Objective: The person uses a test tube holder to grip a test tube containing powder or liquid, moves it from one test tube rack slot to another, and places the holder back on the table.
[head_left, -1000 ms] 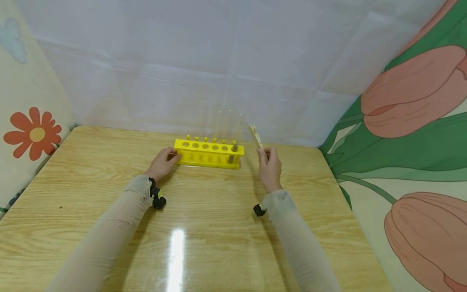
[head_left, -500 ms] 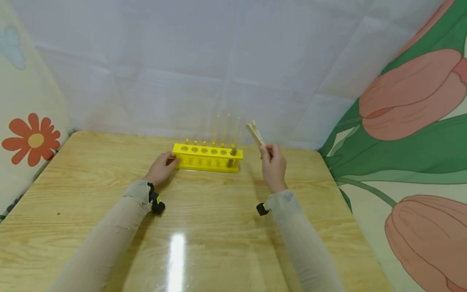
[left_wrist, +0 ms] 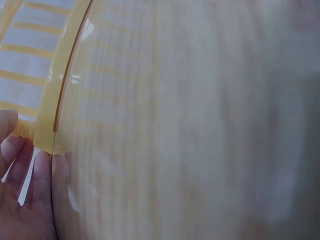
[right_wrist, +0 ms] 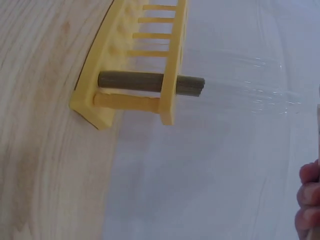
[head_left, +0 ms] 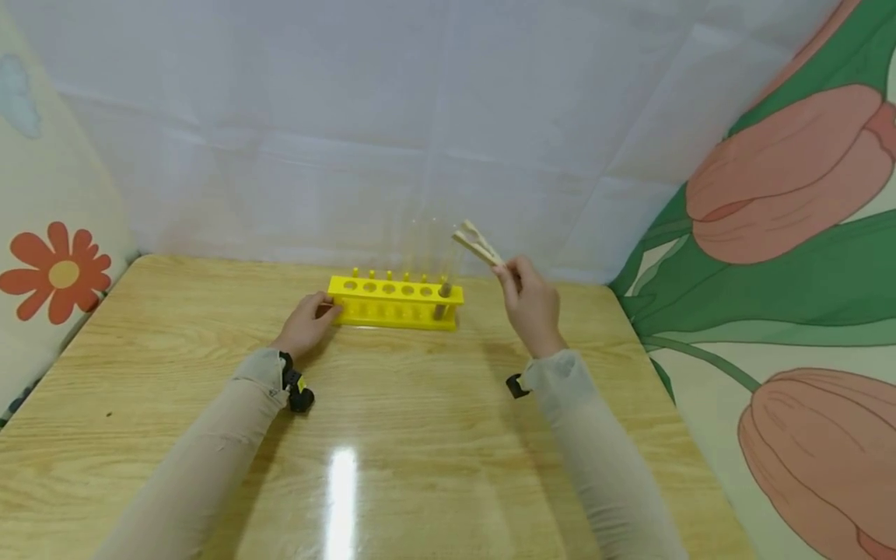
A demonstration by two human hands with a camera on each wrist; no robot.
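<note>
Left hand (head_left: 306, 323) around yellow rack (head_left: 392, 298), brown bundle (right_wrist: 132, 81) in its opposite end, right hand (head_left: 533, 307) around pale clamp (head_left: 478, 250)

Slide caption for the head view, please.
Left hand gripping a yellow rack, right hand holding a pale clamp near upright clear tubes.

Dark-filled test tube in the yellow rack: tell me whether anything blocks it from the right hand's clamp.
Nothing visible stands between the test tube and the wooden clamp in the right hand; the clamp's open end points toward the tube's clear upper part. The left hand is at the rack's opposite end.
</note>
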